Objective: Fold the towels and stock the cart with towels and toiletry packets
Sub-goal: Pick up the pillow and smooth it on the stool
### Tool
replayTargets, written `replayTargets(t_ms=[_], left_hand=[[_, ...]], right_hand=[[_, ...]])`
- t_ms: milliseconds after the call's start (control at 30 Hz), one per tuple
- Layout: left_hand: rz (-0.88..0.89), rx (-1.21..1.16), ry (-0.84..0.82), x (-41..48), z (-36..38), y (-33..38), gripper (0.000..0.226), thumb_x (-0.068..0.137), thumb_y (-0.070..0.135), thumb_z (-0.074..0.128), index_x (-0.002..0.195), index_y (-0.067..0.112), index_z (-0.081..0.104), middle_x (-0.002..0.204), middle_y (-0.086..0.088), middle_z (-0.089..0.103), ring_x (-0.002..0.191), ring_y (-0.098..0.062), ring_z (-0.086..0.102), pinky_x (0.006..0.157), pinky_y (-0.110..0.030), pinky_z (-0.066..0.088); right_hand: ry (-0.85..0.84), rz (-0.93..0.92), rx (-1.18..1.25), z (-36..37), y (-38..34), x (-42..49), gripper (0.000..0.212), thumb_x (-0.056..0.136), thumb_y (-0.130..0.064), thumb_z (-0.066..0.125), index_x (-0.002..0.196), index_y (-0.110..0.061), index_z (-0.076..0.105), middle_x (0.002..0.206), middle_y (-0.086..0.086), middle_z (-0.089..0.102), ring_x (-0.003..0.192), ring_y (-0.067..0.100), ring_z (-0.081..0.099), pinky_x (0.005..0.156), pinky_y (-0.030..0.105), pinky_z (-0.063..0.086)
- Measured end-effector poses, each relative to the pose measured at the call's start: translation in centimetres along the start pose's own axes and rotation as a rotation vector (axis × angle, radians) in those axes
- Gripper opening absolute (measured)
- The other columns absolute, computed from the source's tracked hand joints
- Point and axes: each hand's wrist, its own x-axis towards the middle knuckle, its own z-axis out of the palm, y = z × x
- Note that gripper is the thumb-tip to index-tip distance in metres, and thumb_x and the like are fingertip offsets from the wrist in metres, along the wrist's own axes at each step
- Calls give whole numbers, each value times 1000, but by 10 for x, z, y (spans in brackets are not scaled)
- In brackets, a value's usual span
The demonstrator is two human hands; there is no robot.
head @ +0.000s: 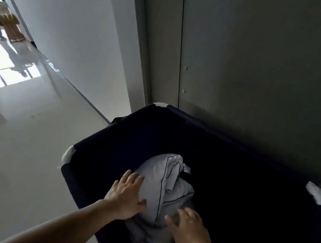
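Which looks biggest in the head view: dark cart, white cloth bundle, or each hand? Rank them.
1. Dark navy fabric cart
2. White crumpled cloth bundle with dark piping
3. Left hand and right hand: alike, tied

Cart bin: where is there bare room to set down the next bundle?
In the cart, free room lies right of the white bundle toward the right corner, and between bundle and far rim; the bottom is too dark to see. Crowded: the near-left side, where left hand and right hand rest on the bundle.
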Motion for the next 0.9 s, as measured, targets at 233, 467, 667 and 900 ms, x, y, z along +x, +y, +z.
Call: replayTargets(t_ms=[233,467,667,900], left_hand=[[130,-3,-164,162,29,-33,87,92,56,48,158,19,6,165,1,8,153,-26,0,122,-44,20],[196,-198,-360,319,86,-73,84,98,49,51,157,10,6,163,-10,17,148,-26,20,120,-36,20],[161,-267,-391,420,133,-92,88,98,52,50,158,11,2,164,-12,15,148,-27,22,121,-36,19],[91,-533,-491,475,194,-70,72,94,55,55,150,15,36,137,2,53,116,-16,54,92,-27,44]], right_hand=[[-16,224,132,19,-9,107,55,96,-56,40,138,-21,46,146,5,42,135,25,39,107,38,39],[-40,446,537,78,-19,238,89,87,-70,54,155,-18,27,155,1,37,137,19,40,114,31,34],[74,589,707,132,7,368,140,62,-79,74,158,-17,-7,165,3,11,148,23,21,120,38,24],[175,673,959,184,35,456,147,58,-66,85,158,-16,-10,164,5,18,142,24,35,99,34,51]])
